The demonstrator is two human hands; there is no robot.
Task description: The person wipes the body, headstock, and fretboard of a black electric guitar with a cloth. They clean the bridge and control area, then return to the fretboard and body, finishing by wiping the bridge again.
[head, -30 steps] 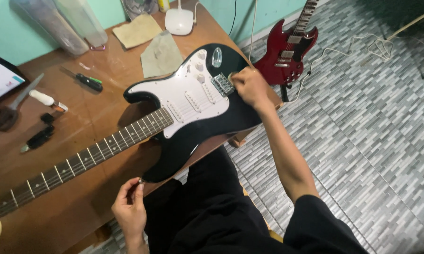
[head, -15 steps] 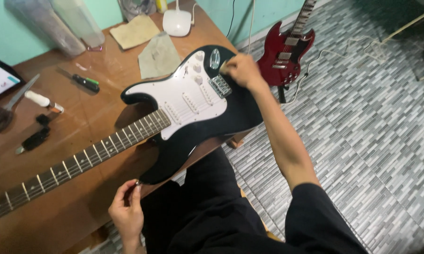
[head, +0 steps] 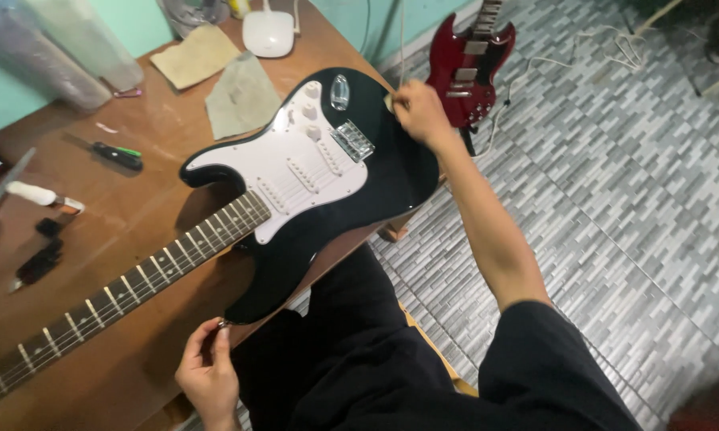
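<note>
Centre frame: our right hand (head: 418, 112) pinches a cloth (head: 390, 102) on the guitar (head: 327, 183); left hand (head: 208, 369) pinches a small metal part (head: 223, 323), lower left.

guitar (head: 296, 183) lies across the table (head: 136, 351), cloths (head: 224, 80) at the far side, screwdriver (head: 112, 153) left, second guitar (head: 467, 64) far right on the floor (head: 631, 199).

The person is wearing a black short-sleeved top, its sleeve ending well up the arm from the right hand (head: 422, 114), leaving the forearm bare. Black trousers are covering the legs beside the left hand (head: 208, 373).
</note>
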